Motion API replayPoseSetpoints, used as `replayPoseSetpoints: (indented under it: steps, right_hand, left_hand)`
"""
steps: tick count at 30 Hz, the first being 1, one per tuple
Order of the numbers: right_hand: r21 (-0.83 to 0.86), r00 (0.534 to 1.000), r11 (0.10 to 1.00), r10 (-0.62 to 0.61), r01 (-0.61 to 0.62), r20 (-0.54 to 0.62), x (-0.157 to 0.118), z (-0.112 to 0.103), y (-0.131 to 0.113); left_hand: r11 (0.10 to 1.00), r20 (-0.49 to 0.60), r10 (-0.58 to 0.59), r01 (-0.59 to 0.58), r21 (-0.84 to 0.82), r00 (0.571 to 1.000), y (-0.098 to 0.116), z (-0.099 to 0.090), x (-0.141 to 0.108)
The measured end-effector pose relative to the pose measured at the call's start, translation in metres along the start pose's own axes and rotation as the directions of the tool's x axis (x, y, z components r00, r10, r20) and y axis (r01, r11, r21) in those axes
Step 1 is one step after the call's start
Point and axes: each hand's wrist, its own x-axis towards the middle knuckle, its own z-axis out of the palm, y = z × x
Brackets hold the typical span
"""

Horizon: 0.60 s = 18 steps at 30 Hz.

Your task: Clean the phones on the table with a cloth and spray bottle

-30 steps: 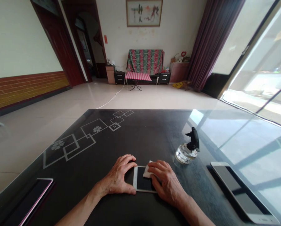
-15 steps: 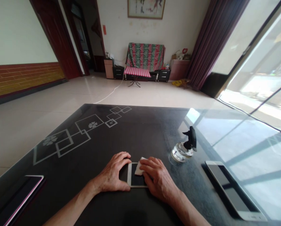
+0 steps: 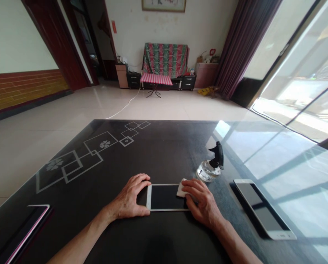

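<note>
A white-framed smartphone lies flat and crosswise on the dark tabletop, its black screen facing up. Thumb and fingers of my left hand grip the corners of its left end. My right hand presses a folded white wipe onto the right part of the screen, and this hand hides the phone's right end. Just beyond my right hand stands a clear spray bottle with a black trigger head.
A second white phone rests on the table at the right, and a dark phone with a pinkish edge lies at the near left. The glossy black table carries a pattern of grey squares. Beyond it is a pink-striped stand.
My right hand has slid the wipe rightward along the screen, uncovering the middle of the phone. My left hand keeps its hold on the left end. The camera view has shifted slightly.
</note>
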Motion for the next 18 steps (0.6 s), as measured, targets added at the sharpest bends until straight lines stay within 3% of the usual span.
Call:
replayPoseSetpoints:
  steps: [18]
  right_hand:
    - [0.048,1.0,0.999,0.01,-0.01,-0.012,0.0008,0.0022,-0.0014]
  left_hand:
    - [1.0,-0.025,0.031,-0.031,0.006,0.999,-0.0037,0.0025,0.0001]
